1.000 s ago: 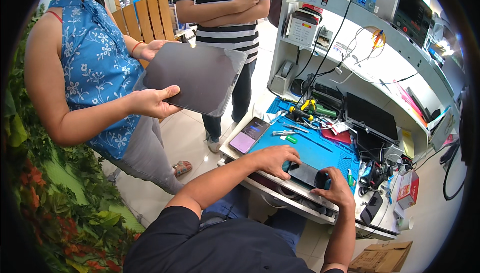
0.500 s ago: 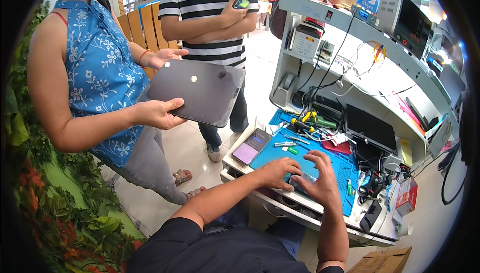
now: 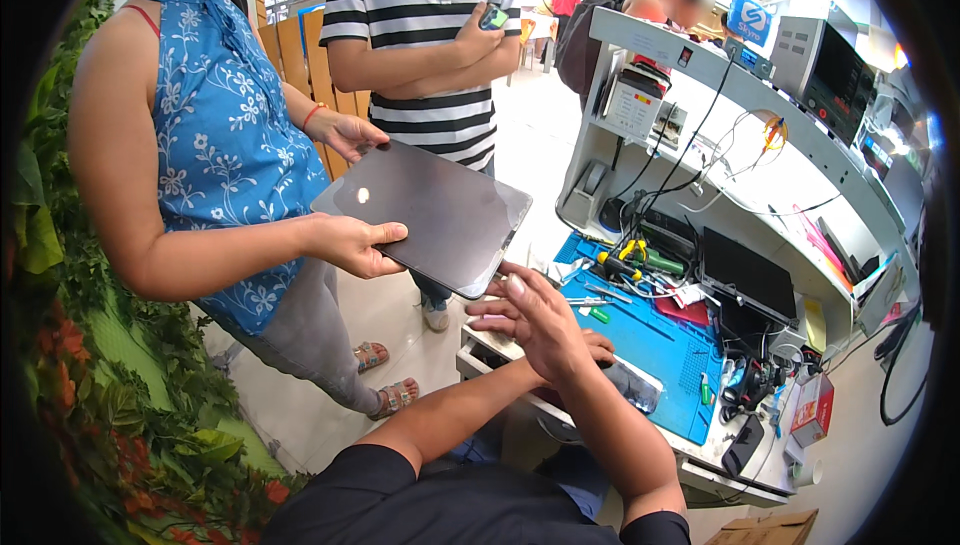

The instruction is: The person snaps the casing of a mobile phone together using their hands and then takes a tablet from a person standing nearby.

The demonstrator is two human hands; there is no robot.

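Note:
A dark tablet (image 3: 430, 200) is held out toward me in both hands of a person in a blue floral top. My right hand (image 3: 535, 320) reaches across my left forearm to the tablet's near corner, its fingers spread. The fingertips are at that corner; whether they touch it I cannot make out. Behind my right wrist, my left hand (image 3: 598, 347) is low over the bench, mostly hidden. Close beside it a phone (image 3: 634, 387) with a shiny surface lies at the near edge of the blue work mat (image 3: 655, 330).
Pliers, cables and small tools crowd the back of the mat near a dark monitor (image 3: 750, 267). A black phone-like slab (image 3: 742, 445) and a red box (image 3: 812, 410) are at the right. Another person in a striped shirt (image 3: 430, 5) stands opposite. Artificial leaves line the left.
My right hand has left the bench and moved left and up to the tablet. The tablet has come nearer, tilting to show its surface. My left hand has stayed by the mat.

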